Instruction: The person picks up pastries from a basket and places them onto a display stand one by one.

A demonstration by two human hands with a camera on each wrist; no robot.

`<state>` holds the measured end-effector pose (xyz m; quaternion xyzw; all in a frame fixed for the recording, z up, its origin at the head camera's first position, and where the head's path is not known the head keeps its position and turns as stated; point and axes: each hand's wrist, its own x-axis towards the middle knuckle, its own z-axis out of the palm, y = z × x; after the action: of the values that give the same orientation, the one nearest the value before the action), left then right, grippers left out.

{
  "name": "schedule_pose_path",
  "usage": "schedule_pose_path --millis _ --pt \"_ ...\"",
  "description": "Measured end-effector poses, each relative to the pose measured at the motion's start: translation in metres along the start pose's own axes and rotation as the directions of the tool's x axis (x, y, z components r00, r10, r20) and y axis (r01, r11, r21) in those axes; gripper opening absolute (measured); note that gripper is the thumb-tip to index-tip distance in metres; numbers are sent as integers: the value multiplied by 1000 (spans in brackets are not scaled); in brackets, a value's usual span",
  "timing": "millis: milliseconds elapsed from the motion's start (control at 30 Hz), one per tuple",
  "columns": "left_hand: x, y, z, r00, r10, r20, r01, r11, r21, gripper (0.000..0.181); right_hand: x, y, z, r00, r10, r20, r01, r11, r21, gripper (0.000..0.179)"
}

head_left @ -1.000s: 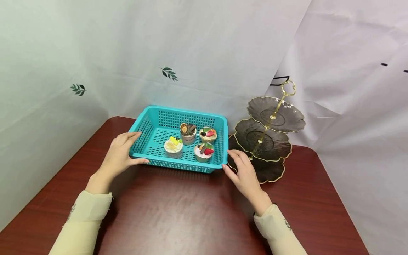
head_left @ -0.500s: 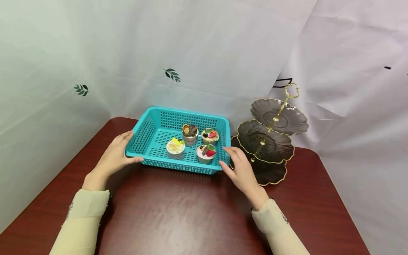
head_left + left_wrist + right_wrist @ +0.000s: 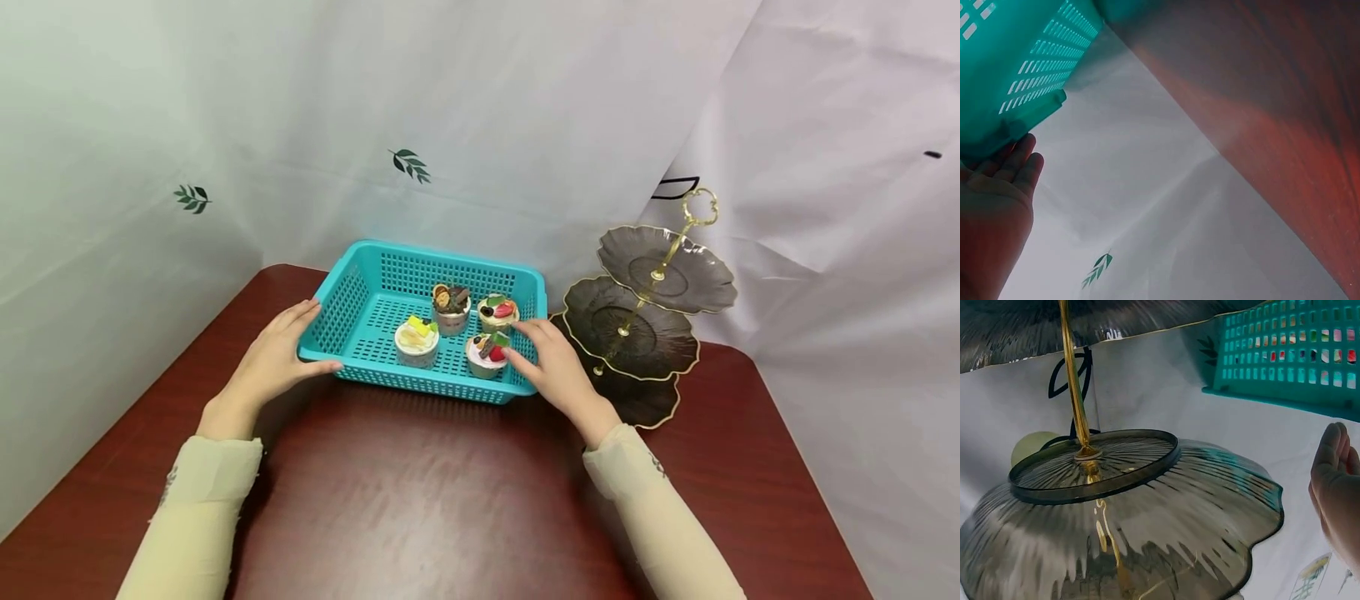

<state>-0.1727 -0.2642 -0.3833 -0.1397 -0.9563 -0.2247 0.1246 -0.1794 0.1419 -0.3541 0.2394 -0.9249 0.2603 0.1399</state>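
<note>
A turquoise plastic basket [image 3: 420, 383] stands at the back of the table, with several cupcakes inside. My left hand [image 3: 270, 362] rests at its front left corner, thumb at the front rim and fingers along the left side. In the left wrist view the fingers [image 3: 1021, 164] lie fairly straight against the rim. Over the basket's right rim reaches my right hand [image 3: 558, 367], thumb and fingers apart. Its fingertips overlap the edge of a pink-cream cupcake [image 3: 482, 357] topped with a strawberry. Behind that is a fruit-topped cupcake [image 3: 495, 313]; a chocolate one [image 3: 451, 313] and a yellow-topped one [image 3: 417, 343] sit leftward.
Just right of the basket rises a three-tier cake stand [image 3: 630, 329] with dark, gold-edged, wavy plates and a gold ring on top. It stands close beside my right hand and forearm. A white cloth [image 3: 480, 108] with leaf prints hangs behind the reddish-brown table [image 3: 420, 500].
My right hand has moved left from the basket's outer right side to over the rim, by the pink-cream cupcake. My left hand has shifted slightly left along the basket's corner.
</note>
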Motion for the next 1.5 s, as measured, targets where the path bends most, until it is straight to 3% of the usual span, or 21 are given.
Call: schedule_pose_path --millis 167,467,833,967,1267,1500 --pt "1 0 0 1000 -3 -9 3 1000 -8 102 12 2 2 996 32 86 -31 999 -13 50" --pt "-2 -1 2 1000 -4 -14 3 1000 -11 102 24 8 9 983 21 183 -10 998 -60 58" --pt "-2 2 4 1000 -6 4 6 1000 -12 102 41 11 14 929 3 369 48 990 -129 65" --pt "-3 4 5 1000 -3 5 3 1000 -16 102 45 12 17 913 -10 408 69 989 -130 62" --pt "-2 3 3 1000 -7 4 7 1000 -8 102 56 9 20 879 41 476 55 981 -184 62" --pt "-3 2 0 1000 3 -4 -3 1000 1 101 62 6 25 855 39 517 112 959 -259 61"
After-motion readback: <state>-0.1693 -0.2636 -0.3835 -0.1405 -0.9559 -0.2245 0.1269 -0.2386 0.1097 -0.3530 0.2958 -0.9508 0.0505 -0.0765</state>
